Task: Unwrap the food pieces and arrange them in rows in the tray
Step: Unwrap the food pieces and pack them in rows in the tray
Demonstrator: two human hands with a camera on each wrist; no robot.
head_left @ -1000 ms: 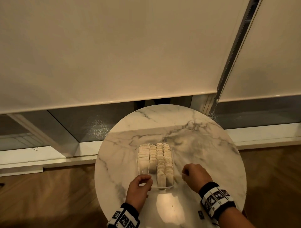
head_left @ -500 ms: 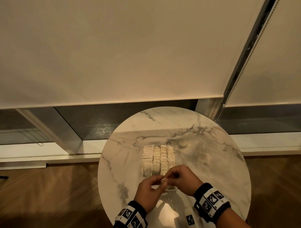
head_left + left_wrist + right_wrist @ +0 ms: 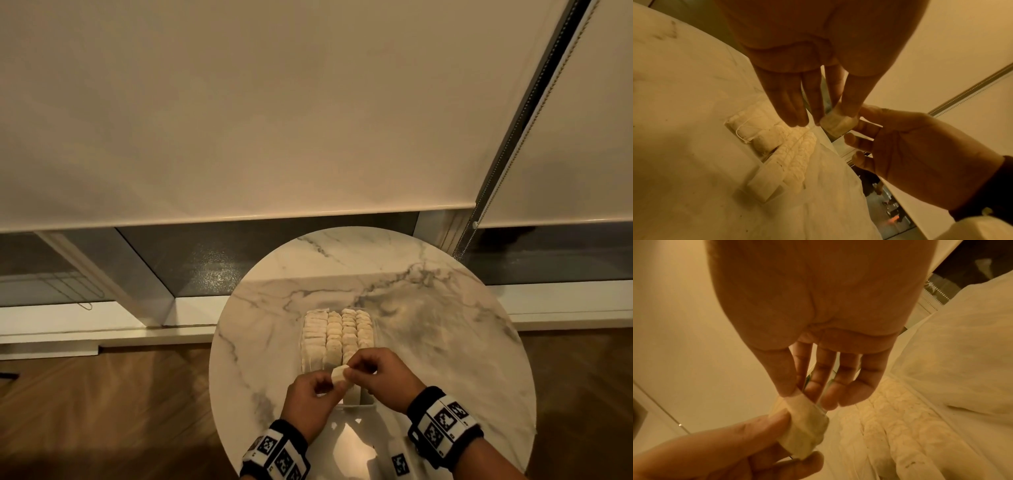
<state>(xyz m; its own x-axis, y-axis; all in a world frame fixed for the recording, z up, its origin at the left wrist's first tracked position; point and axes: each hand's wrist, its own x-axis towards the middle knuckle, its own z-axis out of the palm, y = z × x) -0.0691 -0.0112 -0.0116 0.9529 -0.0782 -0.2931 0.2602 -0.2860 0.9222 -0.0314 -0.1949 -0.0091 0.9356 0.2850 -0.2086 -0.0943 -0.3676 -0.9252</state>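
Now pinched from both ends, left hand (image 3: 310, 399) and right hand (image 3: 380, 377) each closed on the one wrapped piece (image 3: 340, 373), held just above the near end of the tray (image 3: 356, 406) by the table's (image 3: 445, 342) near edge. Best peeled with fingertips only, gripped lightly to avoid squashing, then laid into the open near end of a row (image 3: 348, 329).

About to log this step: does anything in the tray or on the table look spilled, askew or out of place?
Nothing stands out. The pieces lie in straight rows in the tray on the table, with no spill in view. Both hands, left and right, hold one wrapped piece above the tray's near end.
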